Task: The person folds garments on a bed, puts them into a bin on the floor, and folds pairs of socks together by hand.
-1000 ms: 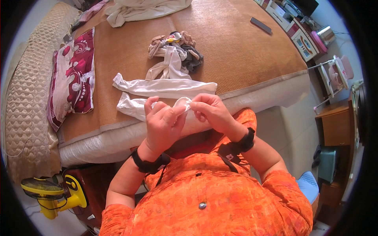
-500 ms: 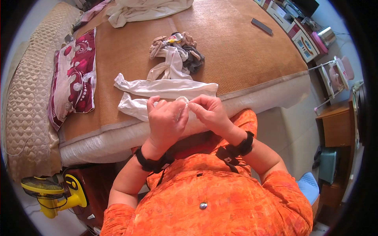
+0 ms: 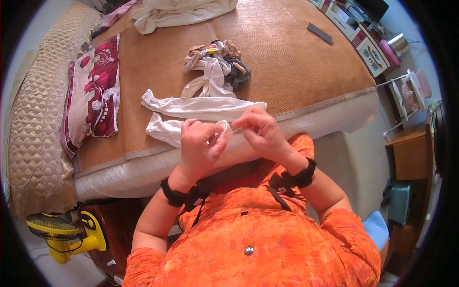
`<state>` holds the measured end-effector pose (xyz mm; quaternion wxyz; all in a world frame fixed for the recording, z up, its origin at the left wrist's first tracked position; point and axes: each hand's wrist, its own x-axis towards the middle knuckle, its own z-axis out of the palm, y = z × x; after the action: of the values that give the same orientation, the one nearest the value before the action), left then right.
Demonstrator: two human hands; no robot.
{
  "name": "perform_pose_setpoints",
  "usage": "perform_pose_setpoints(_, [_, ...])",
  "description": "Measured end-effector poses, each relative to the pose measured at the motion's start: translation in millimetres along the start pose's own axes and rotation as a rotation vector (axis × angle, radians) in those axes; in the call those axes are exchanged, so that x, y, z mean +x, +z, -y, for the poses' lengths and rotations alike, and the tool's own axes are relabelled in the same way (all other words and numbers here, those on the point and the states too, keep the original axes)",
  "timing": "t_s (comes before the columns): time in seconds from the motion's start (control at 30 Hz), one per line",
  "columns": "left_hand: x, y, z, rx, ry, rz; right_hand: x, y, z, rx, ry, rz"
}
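White leggings (image 3: 201, 107) lie across the near edge of the bed, one long leg stretched out and the other partly covered by my hands. My left hand (image 3: 202, 146) is closed on a bunched end of them, with a small loop of white cloth (image 3: 225, 128) showing beyond the thumb and finger. Just right of that loop is my right hand (image 3: 262, 134), its thumb and forefinger pinched together. Whether the pinch holds a bit of cloth or thread is too small to tell. Behind the leggings sits a heap of crumpled clothes (image 3: 217, 67) in white, beige and grey.
A woven brown mat (image 3: 282, 62) covers the bed. On it are a maroon patterned pillow (image 3: 93, 93), a cream blanket (image 3: 184, 12) and a dark remote-like object (image 3: 319, 33). A yellow fan (image 3: 91, 234) stands at lower left; a white rack (image 3: 406, 93) is at right.
My right hand has moved slightly right and up, away from the loop of cloth at my left hand. The left hand keeps its hold, and the view has shifted a little.
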<state>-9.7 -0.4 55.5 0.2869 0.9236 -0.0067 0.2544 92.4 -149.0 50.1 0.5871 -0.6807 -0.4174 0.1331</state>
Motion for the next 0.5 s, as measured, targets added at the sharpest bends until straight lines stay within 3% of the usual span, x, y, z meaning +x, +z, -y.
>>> perform_pose_setpoints(0.03, [-0.2,-0.6,1.1,0.0,-0.001,0.0,3.3,-1.5,4.7,-0.138,-0.115,-0.096])
perform_pose_setpoints(0.07, [-0.2,-0.7,1.9,-0.227,-0.127,0.083,6.0,-1.4,4.1,-0.137,-0.114,-0.096])
perform_pose_setpoints(0.1, [0.0,-0.9,2.7,-0.453,-0.253,0.165,8.6,-1.1,3.6,-0.166,-0.214,-0.017])
perform_pose_setpoints(0.13, [1.1,-2.5,3.4,-0.453,-0.253,0.165,9.7,-0.9,3.4,-0.196,-0.315,0.062])
perform_pose_setpoints(0.2, [5.1,-7.0,4.8,-0.746,-0.418,0.286,7.7,-3.7,5.1,-0.152,-0.206,0.132])
perform_pose_setpoints(0.27, [6.8,-8.8,8.7,-0.764,-0.448,0.304,6.5,-5.2,14.5,-0.154,0.018,0.169])
perform_pose_setpoints(0.4, [9.4,-9.9,16.4,-0.843,-0.524,0.34,6.1,-0.4,8.3,-0.196,-0.029,0.179])
perform_pose_setpoints(0.47, [11.2,-10.4,23.1,-0.944,-0.448,0.288,5.7,-6.0,3.6,0.415,0.368,0.254])
perform_pose_setpoints(0.5, [12.3,-14.0,23.4,-1.034,-0.44,0.283,6.5,-9.6,8.0,0.51,0.398,0.255])
